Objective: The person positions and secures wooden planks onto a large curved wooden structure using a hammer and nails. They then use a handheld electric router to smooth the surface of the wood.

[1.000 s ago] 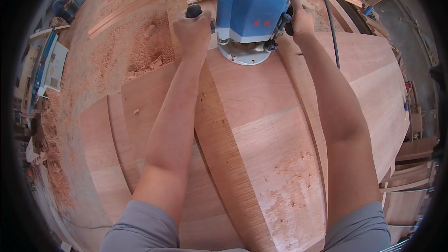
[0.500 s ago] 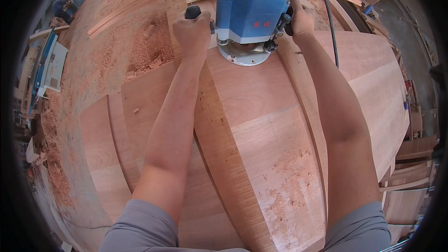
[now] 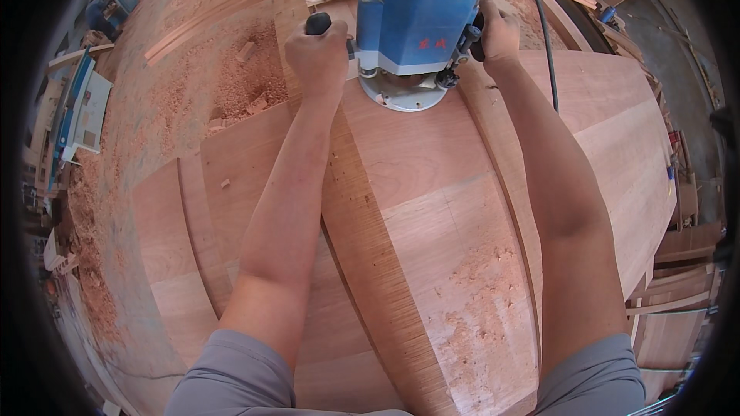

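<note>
A blue plunge router [image 3: 422, 19] stands upright at the far end of the wooden panel [image 3: 420, 146], its round metal base [image 3: 405, 98] resting on the surface. My left hand [image 3: 317, 58] is wrapped round the black handle on its left side. Round the right-hand handle my right hand [image 3: 499, 35] is closed. Both arms reach straight forward over the panel. The base and body hide the cutter and the wood beneath it. A dark cord [image 3: 546, 35] runs down past my right hand. Long wooden strips [image 3: 378, 243] lie along the panel on either side of the router's path.
Sawdust [image 3: 482, 300] lies scattered on the near part of the panel. A heap of shavings and small offcuts [image 3: 254, 69] covers the floor to the left. Farther left stands a blue and white machine [image 3: 81, 108]. Stacked boards [image 3: 678, 293] sit at the right edge.
The router and both hands have shifted very slightly toward me. My grip on both handles is unchanged.
</note>
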`<state>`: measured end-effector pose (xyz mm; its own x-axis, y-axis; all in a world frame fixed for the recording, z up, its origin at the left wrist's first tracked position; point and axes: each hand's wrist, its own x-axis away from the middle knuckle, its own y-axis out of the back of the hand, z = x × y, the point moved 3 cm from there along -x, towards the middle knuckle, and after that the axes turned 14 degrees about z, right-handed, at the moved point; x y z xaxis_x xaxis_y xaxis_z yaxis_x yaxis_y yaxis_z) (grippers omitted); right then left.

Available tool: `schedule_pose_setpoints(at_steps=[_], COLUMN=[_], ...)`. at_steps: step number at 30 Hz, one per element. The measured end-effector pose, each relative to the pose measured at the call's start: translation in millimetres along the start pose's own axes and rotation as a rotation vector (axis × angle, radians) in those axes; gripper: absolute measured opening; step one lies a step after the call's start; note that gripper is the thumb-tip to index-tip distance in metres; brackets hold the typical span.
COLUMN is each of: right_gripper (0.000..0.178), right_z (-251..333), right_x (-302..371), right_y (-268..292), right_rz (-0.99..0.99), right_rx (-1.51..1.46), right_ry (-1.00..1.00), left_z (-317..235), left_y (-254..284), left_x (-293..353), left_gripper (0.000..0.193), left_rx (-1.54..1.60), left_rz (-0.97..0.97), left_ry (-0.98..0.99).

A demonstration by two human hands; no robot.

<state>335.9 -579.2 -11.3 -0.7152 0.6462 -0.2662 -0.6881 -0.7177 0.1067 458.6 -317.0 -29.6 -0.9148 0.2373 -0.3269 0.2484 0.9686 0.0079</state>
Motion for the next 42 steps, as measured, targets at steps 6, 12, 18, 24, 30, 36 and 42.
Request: schedule_pose_setpoints(at_steps=[6, 12, 18, 24, 30, 36, 42], right_gripper=[0.051, 0.046, 0.052, 0.052, 0.050, 0.049, 0.049], right_z=[2.3, 4.4, -0.8, 2.7, 6.8, 10.8, 9.8], right_x=[2.8, 2.3, -1.1, 1.8, 2.4, 4.9, 3.3], right_y=[1.5, -5.3, 1.4, -1.3, -0.9, -2.9, -2.2], right_rz=[0.006, 0.040, -0.028, -0.006, -0.006, -0.004, -0.021], right_rx=[-0.042, 0.009, 0.016, -0.023, -0.023, -0.048, -0.035], right_ry=[-0.006, -0.105, -0.092, -0.059, -0.065, -0.112, -0.089], left_z=[-5.9, -7.2, -6.4, -3.3, -3.6, -4.0, -5.0], left_y=[-1.7, 5.9, 4.5, 3.7, 3.7, 6.0, 5.9], left_x=[3.5, 2.9, 4.1, 2.8, 2.6, 2.9, 1.9], left_gripper=[0.017, 0.015, 0.014, 0.012, 0.011, 0.010, 0.010], left_rx=[0.014, 0.017, -0.152, -0.107, -0.056, -0.043, -0.033], left_rz=[0.017, 0.016, 0.047, 0.071, 0.070, 0.088, 0.083], left_ry=[0.027, 0.086, 0.043, 0.042, 0.031, 0.050, 0.041])
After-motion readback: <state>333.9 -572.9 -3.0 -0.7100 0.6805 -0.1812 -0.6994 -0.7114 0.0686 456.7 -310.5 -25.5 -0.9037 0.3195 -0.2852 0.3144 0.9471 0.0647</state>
